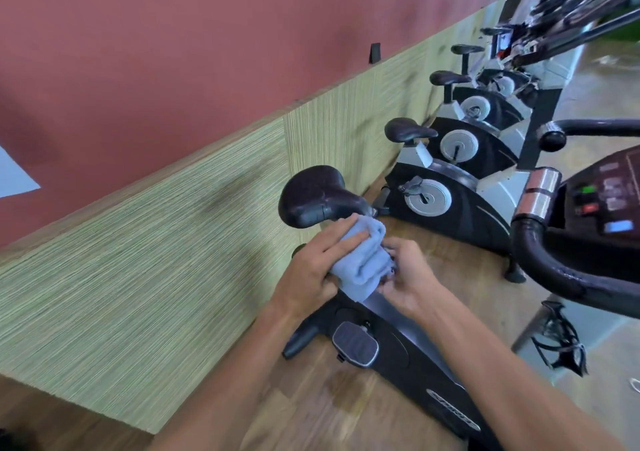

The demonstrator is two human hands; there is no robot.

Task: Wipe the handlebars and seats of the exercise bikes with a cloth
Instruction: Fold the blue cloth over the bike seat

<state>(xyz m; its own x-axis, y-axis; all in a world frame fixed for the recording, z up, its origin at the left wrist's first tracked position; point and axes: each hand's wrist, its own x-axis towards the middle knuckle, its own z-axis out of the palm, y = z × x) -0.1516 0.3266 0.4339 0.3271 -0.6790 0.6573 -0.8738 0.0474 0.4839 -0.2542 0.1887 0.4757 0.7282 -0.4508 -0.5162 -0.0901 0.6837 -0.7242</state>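
A bunched light-blue cloth [363,260] sits between both my hands, just below the nose of the nearest bike's black seat [317,196]. My left hand [313,270] grips the cloth from the left, fingers lying over its top. My right hand [407,277] holds its right side with curled fingers. The cloth's upper edge touches or nearly touches the seat's front. The same bike's black handlebar [554,270] curves at the right, below its console [609,197]. Farther bikes stand in a row behind, each with a black seat [408,130].
A green striped wall panel [173,249] runs close along the left, under a red wall. The bikes stand on a wooden floor [311,405]. A pedal [355,343] juts out below my hands. A black bottle cage [561,339] hangs at the right.
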